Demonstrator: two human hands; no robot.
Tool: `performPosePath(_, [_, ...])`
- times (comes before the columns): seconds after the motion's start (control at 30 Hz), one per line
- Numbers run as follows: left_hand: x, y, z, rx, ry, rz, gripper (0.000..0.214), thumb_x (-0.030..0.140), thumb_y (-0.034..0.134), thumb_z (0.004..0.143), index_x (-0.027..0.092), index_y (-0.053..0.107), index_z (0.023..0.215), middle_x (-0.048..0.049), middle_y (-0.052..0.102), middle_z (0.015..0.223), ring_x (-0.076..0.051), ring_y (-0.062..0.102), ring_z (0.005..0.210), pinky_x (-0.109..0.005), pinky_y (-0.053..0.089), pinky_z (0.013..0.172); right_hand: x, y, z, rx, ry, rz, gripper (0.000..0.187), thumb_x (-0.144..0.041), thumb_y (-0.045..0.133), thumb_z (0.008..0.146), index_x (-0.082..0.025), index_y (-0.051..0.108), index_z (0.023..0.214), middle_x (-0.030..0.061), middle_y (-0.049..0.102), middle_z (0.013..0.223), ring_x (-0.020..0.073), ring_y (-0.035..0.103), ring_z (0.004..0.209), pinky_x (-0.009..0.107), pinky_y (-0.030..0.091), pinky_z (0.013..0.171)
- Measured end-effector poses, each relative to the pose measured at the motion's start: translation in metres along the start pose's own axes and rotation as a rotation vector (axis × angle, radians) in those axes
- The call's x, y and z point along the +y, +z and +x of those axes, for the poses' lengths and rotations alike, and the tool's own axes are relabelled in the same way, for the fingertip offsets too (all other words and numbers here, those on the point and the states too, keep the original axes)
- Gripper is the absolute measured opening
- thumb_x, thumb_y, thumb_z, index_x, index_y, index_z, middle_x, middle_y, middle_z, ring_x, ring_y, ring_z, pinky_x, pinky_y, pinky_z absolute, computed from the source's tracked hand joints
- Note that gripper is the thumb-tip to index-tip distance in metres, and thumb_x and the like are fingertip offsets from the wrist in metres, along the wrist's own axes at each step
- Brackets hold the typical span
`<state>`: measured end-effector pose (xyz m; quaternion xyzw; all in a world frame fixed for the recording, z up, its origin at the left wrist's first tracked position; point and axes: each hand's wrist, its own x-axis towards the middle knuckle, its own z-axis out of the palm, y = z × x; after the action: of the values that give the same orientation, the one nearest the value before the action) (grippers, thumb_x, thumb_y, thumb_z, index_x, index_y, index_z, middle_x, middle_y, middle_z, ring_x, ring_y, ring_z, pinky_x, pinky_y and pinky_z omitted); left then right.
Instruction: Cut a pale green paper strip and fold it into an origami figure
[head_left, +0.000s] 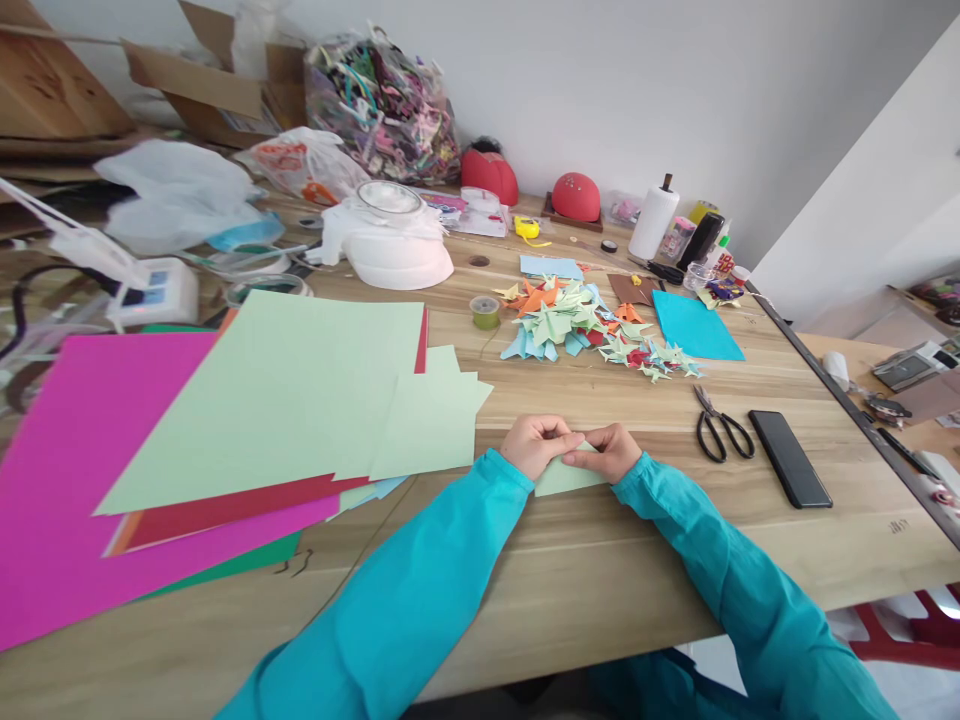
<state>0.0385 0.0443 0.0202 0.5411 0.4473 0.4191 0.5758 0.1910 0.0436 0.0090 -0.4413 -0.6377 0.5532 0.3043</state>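
No lettering is coming out readable here. Small dark writing point(898, 525) is marking the tabletop point(847, 565) toward its right side — too faint to make out — while orange-red markings are showing on a crumpled plastic bag point(304, 165) and red ones are blurring on a small bottle point(723, 263).

open cardboard box point(199, 92) beside stuffed clear bag point(381, 110); black phone point(790, 458) lying flat

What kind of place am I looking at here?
Probably a small craft workspace: the wooden table holds stacked coloured paper, a pile of folded paper shapes and a pair of scissors.
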Motion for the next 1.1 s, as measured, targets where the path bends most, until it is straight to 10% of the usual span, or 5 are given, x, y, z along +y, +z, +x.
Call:
performPosePath(0.67, [0.001, -0.001, -0.001, 0.01, 0.14, 0.272, 0.025, 0.036, 0.049, 0.072, 0.015, 0.051, 0.058, 0.0036, 0.042, 0.054, -0.009, 0.038, 0.053, -0.022, 0.03, 0.05, 0.003, -0.008, 0.006, 0.127, 0.075, 0.099, 0.052, -0.064, 0.057, 0.062, -0.014, 0.05, 0.053, -0.004, 0.039, 0.047, 0.0059, 0.032, 0.044, 0.021, 0.025, 0.041])
performPosePath(1.1, [-0.005, 0.001, -0.001, -0.147, 0.293, 0.455, 0.026, 0.027, 0.041, 0.072, 0.018, 0.034, 0.049, 0.0033, 0.035, 0.052, -0.01, 0.035, 0.054, -0.024, 0.029, 0.052, 0.002, -0.01, 0.005, 0.062, -0.182, -0.122, 0.041, -0.053, 0.055, 0.072, -0.015, 0.051, 0.056, -0.0039, 0.039, 0.052, 0.0076, 0.034, 0.052, 0.021, 0.028, 0.049])
